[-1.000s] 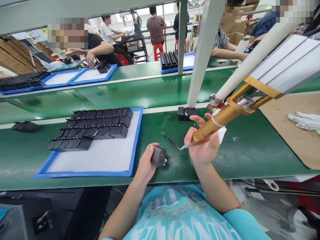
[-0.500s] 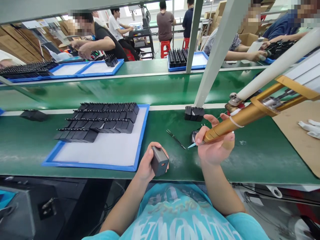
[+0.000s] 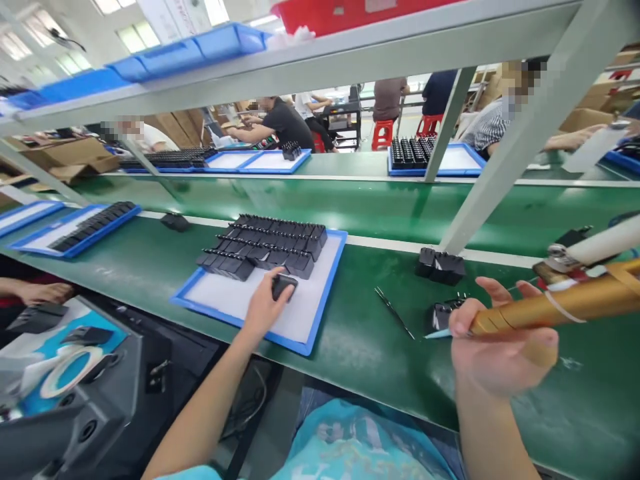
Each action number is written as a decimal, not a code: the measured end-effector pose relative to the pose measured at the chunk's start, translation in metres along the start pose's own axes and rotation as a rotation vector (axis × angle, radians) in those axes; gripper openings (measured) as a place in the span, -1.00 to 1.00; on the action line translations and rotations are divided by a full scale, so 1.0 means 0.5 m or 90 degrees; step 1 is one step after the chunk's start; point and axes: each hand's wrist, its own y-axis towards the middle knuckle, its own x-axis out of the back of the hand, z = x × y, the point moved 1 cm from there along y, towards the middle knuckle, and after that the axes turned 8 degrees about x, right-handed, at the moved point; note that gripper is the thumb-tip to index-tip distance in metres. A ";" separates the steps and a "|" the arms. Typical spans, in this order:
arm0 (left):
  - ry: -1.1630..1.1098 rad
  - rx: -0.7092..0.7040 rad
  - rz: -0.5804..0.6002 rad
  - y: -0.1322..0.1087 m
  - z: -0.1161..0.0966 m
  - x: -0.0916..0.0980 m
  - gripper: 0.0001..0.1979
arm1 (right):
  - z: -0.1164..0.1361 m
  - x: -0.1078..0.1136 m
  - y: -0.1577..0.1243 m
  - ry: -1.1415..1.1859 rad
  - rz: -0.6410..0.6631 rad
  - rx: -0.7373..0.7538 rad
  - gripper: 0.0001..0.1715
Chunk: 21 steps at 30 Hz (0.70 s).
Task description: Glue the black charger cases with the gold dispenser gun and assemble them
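My left hand [image 3: 265,308] grips a dark power adapter [image 3: 285,287] over the white bottom of a blue-rimmed tray [image 3: 320,320]. Just behind it, rows of black adapters [image 3: 280,233] fill the tray's far part, their pins up. In my right hand [image 3: 495,340] is a gold tube-shaped dispenser [image 3: 540,312] with a pale blue nozzle, thumb and index finger pinching its front end. The nozzle points left, close to a black adapter [image 3: 440,317] on the green bench. Tweezers [image 3: 395,313] lie between the tray and that adapter.
More black adapters [image 3: 440,265] stand by the bench's back strip. A lone adapter [image 3: 175,221] and another tray [image 3: 80,230] are to the left. A slanted grey post [image 3: 500,147] and a shelf beam [image 3: 300,67] cross ahead. Co-workers sit beyond; another person's hand [image 3: 45,293] is at far left.
My left hand has carried the adapter left and forward from near my body to over the tray. The view has turned left and up. My right hand still holds the dispenser.
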 end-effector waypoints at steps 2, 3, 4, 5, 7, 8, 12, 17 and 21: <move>0.183 -0.037 -0.075 0.054 0.052 0.034 -0.49 | -0.003 0.002 0.000 0.000 0.003 0.004 -0.44; 0.270 -0.048 -0.087 0.075 0.073 0.047 -0.49 | -0.004 0.002 0.000 -0.002 0.004 0.009 -0.44; 0.346 -0.055 -0.094 0.091 0.091 0.058 -0.49 | -0.005 0.002 -0.001 -0.002 0.004 0.013 -0.44; 0.410 -0.058 -0.100 0.103 0.104 0.066 -0.50 | -0.007 0.002 -0.002 -0.002 0.004 0.018 -0.45; 0.491 -0.053 -0.130 0.117 0.120 0.076 -0.51 | -0.010 0.001 -0.004 0.003 0.006 0.026 -0.47; 0.510 -0.052 -0.154 0.119 0.122 0.079 -0.50 | -0.011 0.001 -0.006 0.007 0.009 0.029 -0.49; 0.465 -0.100 -0.234 0.122 0.079 0.068 -0.46 | -0.015 0.003 -0.011 0.018 0.022 0.028 -0.55; 0.213 -0.288 -0.141 0.122 -0.124 -0.033 -0.52 | -0.018 0.002 -0.014 0.011 0.031 0.021 -0.53; 0.044 -0.468 0.176 0.132 -0.312 -0.214 -0.37 | -0.020 0.002 -0.014 0.013 0.038 0.034 -0.55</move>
